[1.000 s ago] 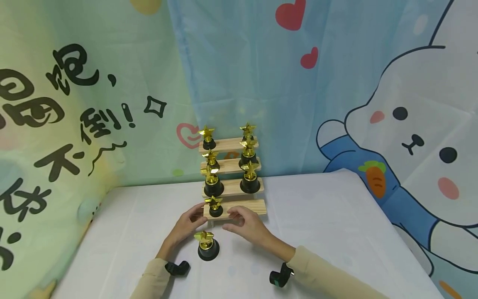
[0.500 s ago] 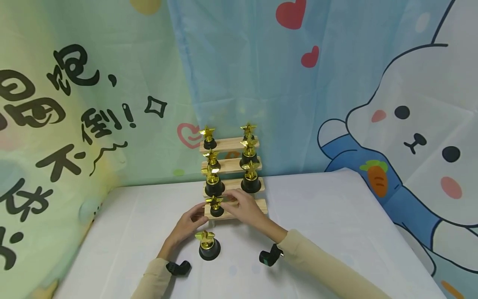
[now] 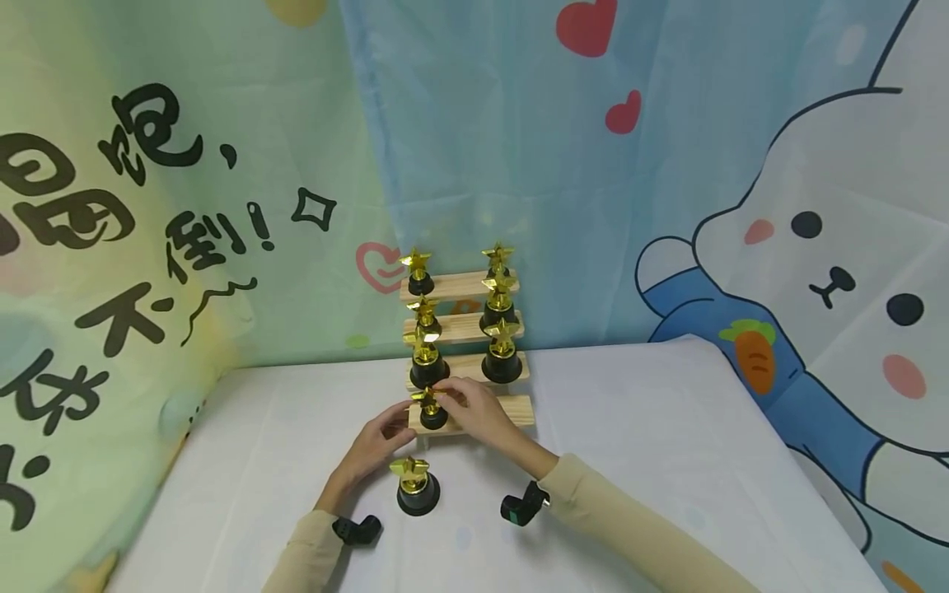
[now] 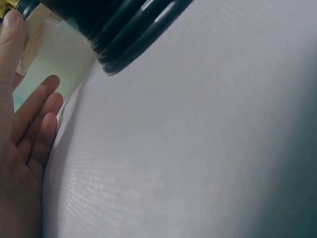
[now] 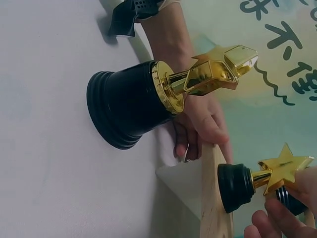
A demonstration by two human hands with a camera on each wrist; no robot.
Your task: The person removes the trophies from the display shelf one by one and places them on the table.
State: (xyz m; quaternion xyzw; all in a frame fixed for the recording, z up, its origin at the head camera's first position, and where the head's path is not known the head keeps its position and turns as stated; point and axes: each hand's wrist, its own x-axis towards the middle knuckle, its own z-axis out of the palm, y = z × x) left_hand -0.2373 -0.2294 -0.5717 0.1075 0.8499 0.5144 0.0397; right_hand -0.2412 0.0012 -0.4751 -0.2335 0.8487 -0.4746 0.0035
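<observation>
A small gold star trophy (image 3: 433, 412) stands on the left part of the lowest step of a tiered wooden display stand (image 3: 511, 409). My right hand (image 3: 478, 414) pinches its star between thumb and fingers, as the right wrist view shows closely at the trophy (image 5: 235, 188). My left hand (image 3: 376, 445) holds the left end of that step; its thumb (image 5: 214, 131) lies against the board's end, with the other fingers loosely bent below. Nearer to me on the white cloth, a larger star trophy (image 3: 417, 487) with a black base stands upright between my forearms.
Several more star trophies stand on the upper steps, one at the left (image 3: 420, 272) and one at the right (image 3: 502, 354) among them. White cloth (image 3: 630, 445) covers the table. A printed curtain (image 3: 474, 123) hangs directly behind the stand.
My right hand has moved left from over the lowest step to the small trophy and taken hold of its star. My left hand has stayed at the step's end.
</observation>
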